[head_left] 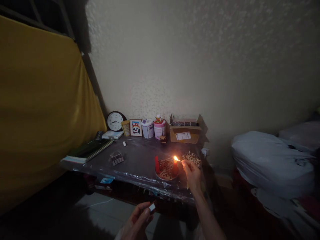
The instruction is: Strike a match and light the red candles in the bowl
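A burning match (178,160) is pinched in my right hand (192,173), its flame beside the top of the right-hand red candle (175,167). That candle and another red candle (157,164) stand upright in a round metal bowl (167,179) filled with small grains or beans. Whether the right candle's wick is alight is hard to tell through the glare. Low in front of the table, my left hand (141,216) is closed on a small matchbox (152,207). Just behind my right hand sits a round dish of matchsticks (191,158).
The dark table (140,158) has a shiny plastic cover. Along the wall stand a clock (115,121), a paper cup (125,128), a framed panda picture (136,128), tins (147,129) and a cardboard box (185,134). Several small boxes (117,159) lie at left. A yellow cloth (47,110) hangs nearby.
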Demonstrator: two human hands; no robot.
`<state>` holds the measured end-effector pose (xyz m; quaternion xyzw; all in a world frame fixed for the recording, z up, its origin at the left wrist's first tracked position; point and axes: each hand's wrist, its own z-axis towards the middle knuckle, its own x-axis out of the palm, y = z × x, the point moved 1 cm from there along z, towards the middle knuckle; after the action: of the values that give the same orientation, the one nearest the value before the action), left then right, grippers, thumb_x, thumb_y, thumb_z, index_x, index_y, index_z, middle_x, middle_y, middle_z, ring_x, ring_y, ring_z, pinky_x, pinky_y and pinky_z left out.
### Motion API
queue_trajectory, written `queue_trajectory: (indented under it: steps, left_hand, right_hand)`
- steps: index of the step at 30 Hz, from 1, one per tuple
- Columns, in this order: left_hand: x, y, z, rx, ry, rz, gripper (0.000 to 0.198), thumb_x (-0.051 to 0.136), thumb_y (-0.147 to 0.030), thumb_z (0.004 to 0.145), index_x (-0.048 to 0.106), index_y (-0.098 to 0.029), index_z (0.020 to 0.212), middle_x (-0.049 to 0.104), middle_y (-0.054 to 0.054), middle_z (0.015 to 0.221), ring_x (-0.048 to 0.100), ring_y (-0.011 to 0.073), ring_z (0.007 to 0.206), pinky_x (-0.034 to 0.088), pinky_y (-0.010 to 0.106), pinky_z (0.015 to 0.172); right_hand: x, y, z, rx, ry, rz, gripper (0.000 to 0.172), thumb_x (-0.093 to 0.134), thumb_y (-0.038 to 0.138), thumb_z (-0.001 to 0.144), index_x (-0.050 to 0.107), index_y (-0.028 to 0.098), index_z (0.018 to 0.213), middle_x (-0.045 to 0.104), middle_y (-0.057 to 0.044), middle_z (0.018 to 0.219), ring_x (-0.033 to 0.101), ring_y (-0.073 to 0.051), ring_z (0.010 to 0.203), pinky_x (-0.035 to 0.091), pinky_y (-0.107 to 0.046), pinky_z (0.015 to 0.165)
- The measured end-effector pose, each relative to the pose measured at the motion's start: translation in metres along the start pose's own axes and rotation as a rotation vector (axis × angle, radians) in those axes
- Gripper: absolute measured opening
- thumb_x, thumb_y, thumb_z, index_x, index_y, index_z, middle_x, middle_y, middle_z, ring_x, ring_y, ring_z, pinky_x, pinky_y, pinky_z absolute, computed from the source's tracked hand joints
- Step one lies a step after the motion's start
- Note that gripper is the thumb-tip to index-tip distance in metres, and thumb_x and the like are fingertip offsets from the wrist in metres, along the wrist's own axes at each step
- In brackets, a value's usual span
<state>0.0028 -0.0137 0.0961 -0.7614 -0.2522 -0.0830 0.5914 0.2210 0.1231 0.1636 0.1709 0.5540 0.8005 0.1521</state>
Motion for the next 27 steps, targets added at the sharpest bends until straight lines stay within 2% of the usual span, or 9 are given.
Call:
queue_trajectory:
  steps: [8, 13, 17, 20, 24, 27]
  left_hand:
    - [0.001, 0.0, -0.002, -0.019, 0.018, -0.023, 0.04, 0.078, -0.045, 0.056, 0.069, -0.02, 0.086, 0.076, 0.007, 0.081, 0.066, 0.0299, 0.096, 0.037, 0.048, 0.101]
    - [0.002, -0.001, -0.001, 0.009, -0.028, -0.019, 0.043, 0.08, -0.048, 0.051, 0.071, -0.02, 0.082, 0.076, 0.008, 0.082, 0.066, 0.0277, 0.091, 0.043, 0.044, 0.094]
    - [0.0, -0.003, 0.002, -0.052, 0.039, -0.034, 0.041, 0.082, -0.045, 0.051, 0.071, -0.02, 0.081, 0.076, 0.006, 0.081, 0.066, 0.0258, 0.092, 0.044, 0.04, 0.092]
    - [0.001, -0.002, 0.002, -0.058, 0.039, -0.036, 0.04, 0.082, -0.044, 0.05, 0.071, -0.021, 0.081, 0.076, 0.006, 0.083, 0.066, 0.0258, 0.092, 0.044, 0.04, 0.091]
    - [0.005, 0.0, -0.001, -0.013, -0.005, 0.002, 0.04, 0.08, -0.045, 0.054, 0.07, -0.02, 0.084, 0.075, 0.007, 0.086, 0.065, 0.027, 0.094, 0.045, 0.039, 0.089]
    - [0.005, 0.0, -0.001, -0.014, -0.029, 0.018, 0.041, 0.08, -0.046, 0.053, 0.07, -0.02, 0.083, 0.075, 0.008, 0.087, 0.065, 0.0282, 0.095, 0.045, 0.041, 0.091]
  right_hand:
    - [-0.006, 0.009, 0.0, 0.02, 0.018, 0.003, 0.025, 0.066, 0.041, 0.064, 0.069, 0.016, 0.069, 0.068, -0.003, 0.068, 0.059, -0.019, 0.066, 0.047, -0.029, 0.063]
    - [-0.016, 0.016, 0.007, 0.021, 0.014, 0.03, 0.025, 0.067, 0.042, 0.066, 0.07, 0.017, 0.072, 0.064, 0.0, 0.064, 0.055, -0.015, 0.062, 0.046, -0.026, 0.061]
    - [-0.031, 0.02, 0.024, 0.029, -0.009, 0.078, 0.032, 0.062, 0.048, 0.071, 0.068, 0.018, 0.079, 0.063, 0.001, 0.067, 0.055, -0.013, 0.061, 0.047, -0.025, 0.059]
    - [-0.045, 0.013, 0.038, 0.029, -0.011, 0.07, 0.034, 0.062, 0.051, 0.07, 0.068, 0.018, 0.076, 0.063, 0.0, 0.067, 0.056, -0.014, 0.061, 0.048, -0.027, 0.06]
    - [-0.059, -0.007, 0.049, 0.03, -0.047, -0.017, 0.026, 0.075, 0.042, 0.052, 0.066, 0.018, 0.056, 0.062, 0.0, 0.059, 0.056, -0.015, 0.06, 0.047, -0.027, 0.058]
    - [-0.066, -0.013, 0.055, 0.038, -0.064, -0.009, 0.025, 0.072, 0.043, 0.057, 0.068, 0.018, 0.062, 0.064, 0.001, 0.058, 0.057, -0.015, 0.057, 0.047, -0.026, 0.057]
